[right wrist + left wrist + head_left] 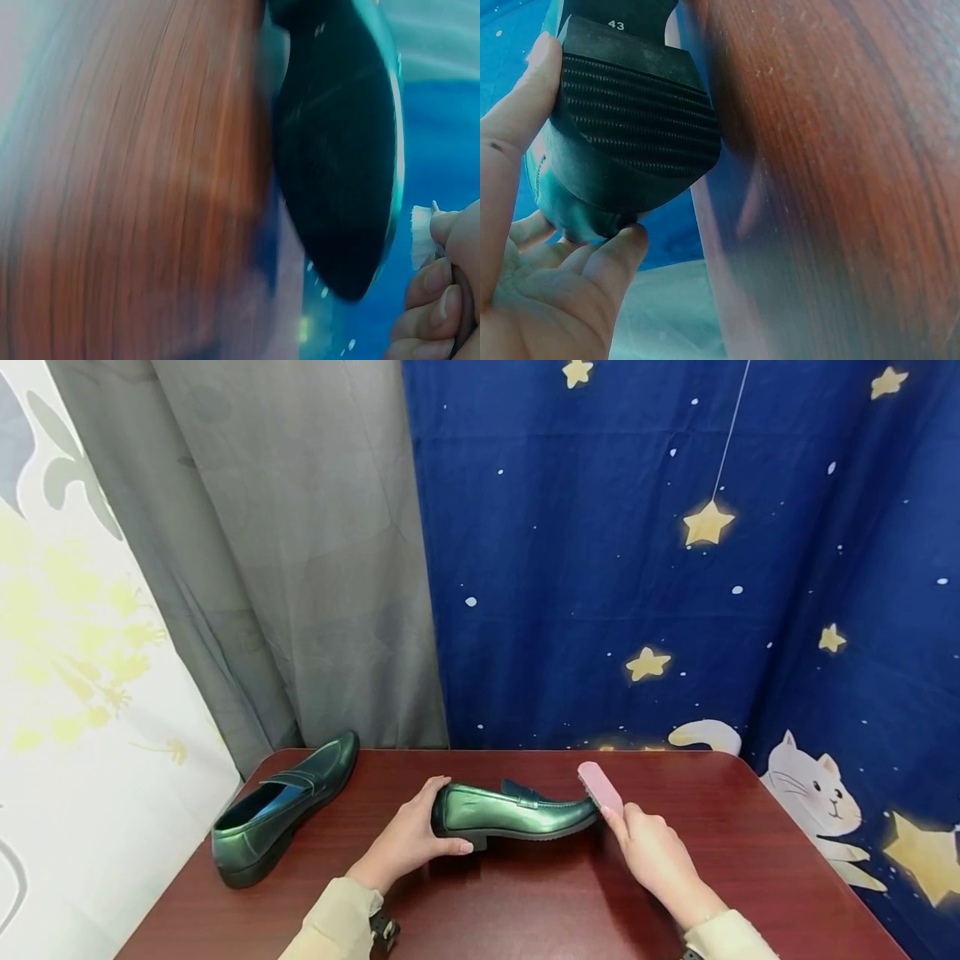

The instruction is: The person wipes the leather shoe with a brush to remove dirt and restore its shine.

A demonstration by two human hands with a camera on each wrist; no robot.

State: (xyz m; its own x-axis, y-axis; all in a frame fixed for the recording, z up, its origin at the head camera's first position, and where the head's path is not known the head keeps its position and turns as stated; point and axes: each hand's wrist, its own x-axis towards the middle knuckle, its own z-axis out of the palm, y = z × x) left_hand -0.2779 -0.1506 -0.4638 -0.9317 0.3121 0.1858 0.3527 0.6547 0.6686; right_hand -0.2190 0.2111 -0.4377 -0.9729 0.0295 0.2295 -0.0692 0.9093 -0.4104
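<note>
Head view. A blue star-printed curtain (pixel 570 552) and a grey curtain (pixel 300 552) hang behind a red-brown table (pixel 712 839). Over the tabletop, between my two hands, is the green loafer (pixel 517 814), its long axis running left to right: heel at my left hand (pixel 408 837), toe at my right hand (pixel 660 860). My left fingers are curved about the heel; my right fingers grip a pink brush (pixel 602 789), its head slanting up and to the left beside the toe. The toe thus lies to the left of my right fingers, and the right hand is the nearer to it. Farther left, well apart from my hands, a second loafer (pixel 303 802) stands upright, toe pointing away and to the right; its open mouth shows a blue inside.

Left wrist view. My thumb lies along the edge of the heel block, the other fingers behind the back of the shoe. The sole, marked 43, faces the camera.

Right wrist view. The dark sole runs down the frame, tapering to the toe. At the right edge, my fingers are folded round the brush handle, with white bristles (pixel 422 236) turned toward the shoe; whether they touch it, I cannot tell in this blurred view.
</note>
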